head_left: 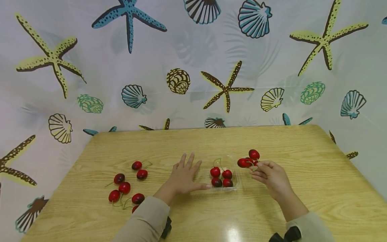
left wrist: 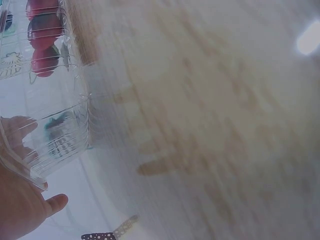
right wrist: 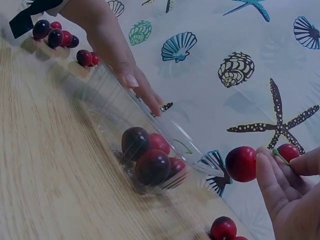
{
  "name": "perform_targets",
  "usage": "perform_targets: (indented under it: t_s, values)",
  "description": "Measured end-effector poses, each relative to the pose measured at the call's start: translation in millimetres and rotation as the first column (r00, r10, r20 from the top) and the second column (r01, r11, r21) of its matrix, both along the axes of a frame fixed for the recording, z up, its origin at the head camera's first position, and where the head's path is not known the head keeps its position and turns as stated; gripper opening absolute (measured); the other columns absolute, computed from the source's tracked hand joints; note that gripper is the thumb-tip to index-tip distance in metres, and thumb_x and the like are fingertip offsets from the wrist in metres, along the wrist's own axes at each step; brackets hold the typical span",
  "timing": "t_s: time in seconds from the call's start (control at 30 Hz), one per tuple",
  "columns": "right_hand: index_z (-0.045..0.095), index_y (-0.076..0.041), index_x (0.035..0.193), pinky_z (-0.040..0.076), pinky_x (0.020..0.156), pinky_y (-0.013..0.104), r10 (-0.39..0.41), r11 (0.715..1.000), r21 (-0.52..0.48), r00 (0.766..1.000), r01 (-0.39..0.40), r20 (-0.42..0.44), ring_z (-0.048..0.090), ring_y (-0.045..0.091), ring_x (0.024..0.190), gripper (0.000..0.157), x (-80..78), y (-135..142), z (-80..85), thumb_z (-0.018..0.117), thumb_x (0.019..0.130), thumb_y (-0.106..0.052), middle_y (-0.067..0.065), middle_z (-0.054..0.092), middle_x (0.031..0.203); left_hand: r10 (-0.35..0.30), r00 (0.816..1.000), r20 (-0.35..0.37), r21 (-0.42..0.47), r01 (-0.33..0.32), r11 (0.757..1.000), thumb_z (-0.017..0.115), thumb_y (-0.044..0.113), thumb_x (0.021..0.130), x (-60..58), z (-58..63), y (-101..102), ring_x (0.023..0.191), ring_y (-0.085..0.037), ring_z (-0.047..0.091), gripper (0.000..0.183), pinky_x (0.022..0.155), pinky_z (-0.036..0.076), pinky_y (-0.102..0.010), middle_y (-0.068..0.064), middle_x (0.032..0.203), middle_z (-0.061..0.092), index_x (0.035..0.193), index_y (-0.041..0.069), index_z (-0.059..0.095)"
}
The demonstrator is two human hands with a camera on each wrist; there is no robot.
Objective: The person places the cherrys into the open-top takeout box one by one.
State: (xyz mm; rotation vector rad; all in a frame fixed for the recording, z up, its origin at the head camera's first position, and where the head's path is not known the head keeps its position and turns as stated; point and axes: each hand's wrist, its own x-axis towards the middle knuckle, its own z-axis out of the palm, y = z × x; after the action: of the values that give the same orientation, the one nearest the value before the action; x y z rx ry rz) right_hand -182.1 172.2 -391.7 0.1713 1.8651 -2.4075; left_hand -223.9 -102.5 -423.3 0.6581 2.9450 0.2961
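Observation:
A clear plastic box (head_left: 232,189) stands in the middle of the table with several red cherries (head_left: 215,172) in its right part. My left hand (head_left: 185,176) lies with spread fingers at the box's left side, thumb along the near rim; the left wrist view shows the hand (left wrist: 20,202) at the box edge. Right of the box, my right hand (head_left: 272,176) pinches a green stem (right wrist: 281,156) between thumb and fingers. One cherry (right wrist: 241,164) hangs at the fingertips, and another (right wrist: 288,151) shows behind them. Other cherries (head_left: 254,154) are close beyond this hand.
Several loose cherries (head_left: 124,188) with stems lie on the left of the wooden table (head_left: 302,148), some beside my left sleeve (head_left: 148,216). A curtain (head_left: 151,67) printed with starfish and shells hangs behind the table's far edge.

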Motion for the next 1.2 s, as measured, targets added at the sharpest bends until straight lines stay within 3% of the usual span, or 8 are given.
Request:
perform_targets:
  t_s: [0.37, 0.8, 1.2]
  values:
    - [0.043, 0.009, 0.098, 0.048, 0.068, 0.026, 0.027, 0.999, -0.019, 1.0, -0.027, -0.015, 0.062, 0.016, 0.073, 0.014, -1.1, -20.4, 5.3, 0.042, 0.09, -0.003, 0.005, 0.063, 0.079, 0.001, 1.0, 0.001, -0.008, -0.001, 1.0, 0.037, 0.078, 0.065, -1.2, -0.9, -0.1, 0.128, -0.032, -0.008, 0.096, 0.096, 0.012, -0.054, -0.008, 0.143, -0.001, 0.138, 0.017, 0.022]
    - [0.043, 0.009, 0.095, 0.048, 0.068, 0.026, 0.102, 0.994, -0.046, 0.995, -0.103, -0.012, 0.062, 0.017, 0.071, 0.012, -7.4, -42.4, -2.0, 0.041, 0.09, -0.002, 0.009, 0.062, 0.08, 0.002, 1.0, -0.007, -0.014, -0.002, 1.0, 0.036, 0.078, 0.064, -2.1, -1.8, -0.2, 0.128, -0.033, -0.007, 0.096, 0.095, 0.013, -0.054, -0.009, 0.144, 0.0, 0.138, 0.018, 0.023]
    - [0.043, 0.014, 0.103, 0.048, 0.068, 0.028, 0.123, 0.984, 0.123, 0.992, -0.125, 0.028, 0.062, 0.02, 0.073, 0.02, -22.8, -54.1, -8.9, 0.041, 0.09, -0.001, 0.017, 0.056, 0.084, 0.004, 1.0, -0.005, -0.019, -0.005, 1.0, 0.037, 0.078, 0.065, -1.7, -1.0, 0.3, 0.128, -0.033, -0.006, 0.096, 0.096, 0.012, -0.053, -0.01, 0.143, 0.001, 0.138, 0.018, 0.023]
